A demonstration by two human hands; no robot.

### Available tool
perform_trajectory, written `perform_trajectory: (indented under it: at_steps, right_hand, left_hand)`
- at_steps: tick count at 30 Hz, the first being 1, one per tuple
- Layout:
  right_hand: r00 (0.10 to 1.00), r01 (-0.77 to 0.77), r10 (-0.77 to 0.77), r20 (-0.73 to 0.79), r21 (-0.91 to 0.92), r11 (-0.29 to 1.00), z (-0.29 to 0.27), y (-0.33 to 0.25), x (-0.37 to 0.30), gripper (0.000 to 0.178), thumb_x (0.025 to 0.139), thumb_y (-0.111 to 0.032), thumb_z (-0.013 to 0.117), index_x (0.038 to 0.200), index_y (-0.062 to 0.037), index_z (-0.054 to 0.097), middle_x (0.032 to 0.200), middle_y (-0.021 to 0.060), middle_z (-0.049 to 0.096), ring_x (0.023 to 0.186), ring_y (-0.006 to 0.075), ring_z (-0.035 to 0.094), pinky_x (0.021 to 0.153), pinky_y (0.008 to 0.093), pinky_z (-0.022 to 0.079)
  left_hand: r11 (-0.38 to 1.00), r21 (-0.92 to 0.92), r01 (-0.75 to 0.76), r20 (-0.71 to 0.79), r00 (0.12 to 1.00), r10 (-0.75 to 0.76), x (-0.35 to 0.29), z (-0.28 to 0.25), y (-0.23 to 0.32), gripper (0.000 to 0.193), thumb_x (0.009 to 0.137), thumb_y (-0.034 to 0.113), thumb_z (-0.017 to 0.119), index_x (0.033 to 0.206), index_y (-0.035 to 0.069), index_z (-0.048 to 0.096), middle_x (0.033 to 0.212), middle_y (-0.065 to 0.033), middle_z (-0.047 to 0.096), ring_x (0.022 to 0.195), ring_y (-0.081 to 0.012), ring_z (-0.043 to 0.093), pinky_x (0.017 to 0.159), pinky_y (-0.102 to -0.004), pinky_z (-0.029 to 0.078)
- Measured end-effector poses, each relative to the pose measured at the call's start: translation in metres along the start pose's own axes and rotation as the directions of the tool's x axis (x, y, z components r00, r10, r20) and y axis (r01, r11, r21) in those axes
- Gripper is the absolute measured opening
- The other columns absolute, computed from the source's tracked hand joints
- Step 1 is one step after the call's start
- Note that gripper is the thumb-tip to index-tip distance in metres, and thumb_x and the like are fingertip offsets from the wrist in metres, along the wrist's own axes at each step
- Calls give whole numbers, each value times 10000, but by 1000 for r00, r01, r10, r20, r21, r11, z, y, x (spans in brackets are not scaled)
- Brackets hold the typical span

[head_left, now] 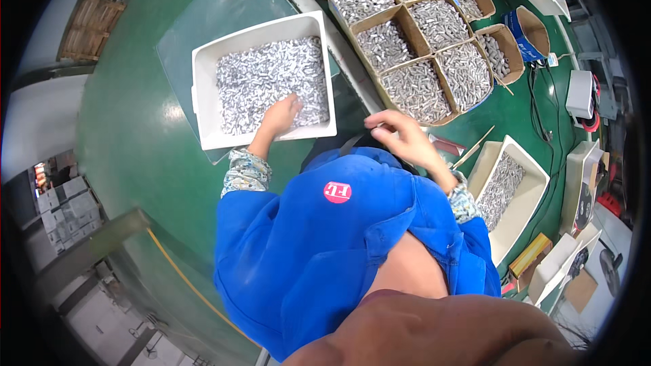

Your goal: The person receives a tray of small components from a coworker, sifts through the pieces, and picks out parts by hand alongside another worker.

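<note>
Left hand (pixel 281 114) rests among metal pieces (pixel 268 78) – white tray (pixel 203 95)

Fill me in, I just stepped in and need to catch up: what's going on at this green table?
A person in blue works with bare hands at a green table. The left hand reaches into a white tray full of small silvery metal pieces. The right hand hovers above the table edge, fingers curled; whether it holds a piece cannot be told. Cardboard boxes of similar pieces sit beyond, another white tray to the right.
</note>
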State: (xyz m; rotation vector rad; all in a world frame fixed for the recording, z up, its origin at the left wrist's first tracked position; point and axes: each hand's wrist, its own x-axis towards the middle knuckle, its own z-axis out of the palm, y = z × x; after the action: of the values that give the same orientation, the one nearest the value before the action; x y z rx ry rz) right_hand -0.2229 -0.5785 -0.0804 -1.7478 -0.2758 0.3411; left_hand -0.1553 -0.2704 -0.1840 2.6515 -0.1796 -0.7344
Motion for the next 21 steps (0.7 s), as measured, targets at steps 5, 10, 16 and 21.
perform_trajectory:
  at_steps: [5, 10, 16, 21]
  right_hand:
    - [982, 105, -64, 177, -237, 966, 51, 1, 23, 202, 769, -75, 550, 962, -17, 543, 863, 116, 570, 746, 216, 580, 657, 298, 457]
    - [970, 232, -179, 163, -422, 876, 88, 7, 75, 205, 728, -82, 557, 925, -31, 538, 841, 131, 537, 794, 294, 545, 671, 381, 441]
    - [970, 110, -239, -33, -821, 560, 145, 57, 181, 344, 717, -96, 547, 1057, -52, 510, 1126, 209, 446, 998, 370, 466, 773, 418, 442]
    - [989, 106, -133, 71, -955, 276, 177, 80, 171, 353, 738, -141, 508, 1083, -67, 521, 1133, 184, 445, 1013, 358, 458, 667, 402, 490]
  left_hand:
    - [840, -538, 60, -137, 978, -158, -11, -18, -27, 259, 848, 252, 455, 1002, 47, 493, 790, -157, 592, 756, -306, 580, 689, -395, 429]
    - [894, -250, -372, -320, 903, 286, -10, -43, -75, 474, 749, 189, 592, 1191, 100, 447, 1235, -194, 381, 1139, -324, 368, 961, -374, 280]
    - [951, 98, -295, -396, 865, 309, 55, -61, -75, 532, 744, 241, 605, 1225, 120, 415, 1298, -198, 310, 1196, -388, 276, 990, -435, 231]
    - [793, 393, -465, -60, 848, 527, 36, -34, -68, 571, 742, 236, 577, 1268, 180, 364, 1370, -160, 179, 1217, -419, 216, 985, -455, 233]
